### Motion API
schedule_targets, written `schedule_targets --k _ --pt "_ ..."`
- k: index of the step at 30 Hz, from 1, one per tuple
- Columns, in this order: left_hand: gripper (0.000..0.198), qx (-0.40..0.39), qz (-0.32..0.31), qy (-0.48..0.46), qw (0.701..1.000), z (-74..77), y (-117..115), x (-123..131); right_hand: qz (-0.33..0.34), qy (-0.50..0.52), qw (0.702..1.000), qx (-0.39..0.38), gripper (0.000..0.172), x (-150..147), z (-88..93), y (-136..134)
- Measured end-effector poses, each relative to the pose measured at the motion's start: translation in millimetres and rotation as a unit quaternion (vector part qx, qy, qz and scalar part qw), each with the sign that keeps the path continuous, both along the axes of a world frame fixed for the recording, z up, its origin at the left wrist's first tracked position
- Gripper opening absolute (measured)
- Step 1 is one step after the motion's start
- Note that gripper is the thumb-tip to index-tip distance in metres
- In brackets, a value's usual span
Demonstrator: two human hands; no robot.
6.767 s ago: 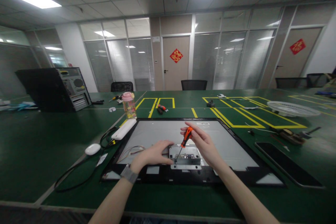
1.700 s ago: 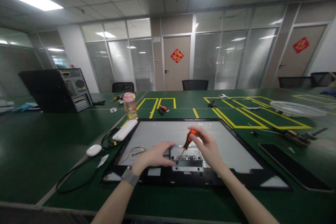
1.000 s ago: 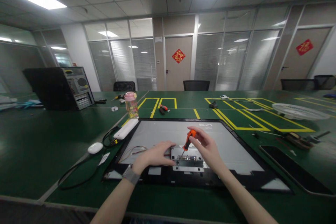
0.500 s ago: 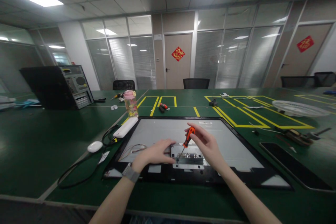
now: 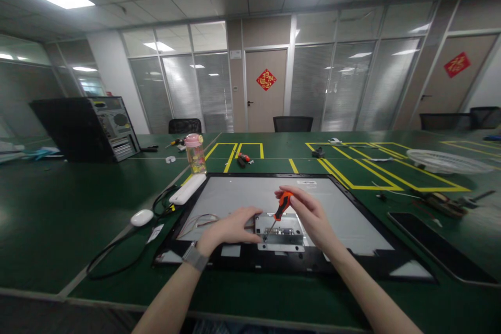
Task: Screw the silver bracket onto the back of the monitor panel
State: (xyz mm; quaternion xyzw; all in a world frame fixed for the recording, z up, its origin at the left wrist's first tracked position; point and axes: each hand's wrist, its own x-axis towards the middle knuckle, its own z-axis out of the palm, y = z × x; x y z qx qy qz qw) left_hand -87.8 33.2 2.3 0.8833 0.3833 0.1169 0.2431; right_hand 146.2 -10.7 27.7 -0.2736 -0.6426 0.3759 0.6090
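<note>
A large flat panel (image 5: pixel 238 193) with a black frame lies on the green table. Near its front edge sits a metal bracket (image 5: pixel 287 240). My left hand (image 5: pixel 235 227) rests at the bracket's left side, thumb and fingers spread around its corner. My right hand (image 5: pixel 305 211) holds an orange and black screwdriver (image 5: pixel 283 204) by the handle. The screwdriver slants down to the left, its tip at the left part of the bracket near my left thumb. Thin wires (image 5: pixel 199 221) run over the panel to the left of my left hand.
Left of the panel are a white power bank (image 5: pixel 188 189), a pink-lidded bottle (image 5: pixel 194 153), a white mouse-like object (image 5: pixel 141 217), black cables and a computer case (image 5: pixel 86 128). A black phone-like slab (image 5: pixel 438 245) lies at the right, with pliers (image 5: pixel 242 159) behind the panel.
My right hand and the screwdriver handle have shifted slightly down and to the right. The screwdriver tip stays at the same part of the bracket. My left hand has barely moved.
</note>
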Motion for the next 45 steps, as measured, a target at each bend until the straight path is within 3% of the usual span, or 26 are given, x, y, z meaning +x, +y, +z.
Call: schedule_targets --k 4,15,23,31,39,45 --pt "0.074 -0.004 0.007 0.001 1.000 1.0 -1.3 0.4 -0.009 0.015 1.000 0.004 0.019 -1.0 0.4 0.1" --pt "0.074 -0.006 0.006 0.000 1.000 5.2 -3.3 1.4 0.020 0.015 1.000 -0.016 0.032 1.3 -2.4 1.8" --pt "0.074 -0.003 0.002 0.002 1.000 4.7 -3.0 1.4 -0.093 -0.008 0.995 0.019 0.024 -1.6 1.6 0.2" --pt "0.074 -0.005 0.007 0.006 1.000 5.1 -3.8 1.8 -0.039 -0.018 0.999 0.009 0.035 -2.6 2.7 -4.2" --pt "0.074 -0.007 0.004 0.001 1.000 4.6 -2.7 1.7 -0.125 -0.038 0.989 0.067 0.022 -4.4 -1.1 0.5" --pt "0.073 -0.013 0.010 0.000 1.000 4.4 -3.2 1.0 -0.075 -0.062 0.994 0.049 0.025 -2.9 4.9 -4.6"
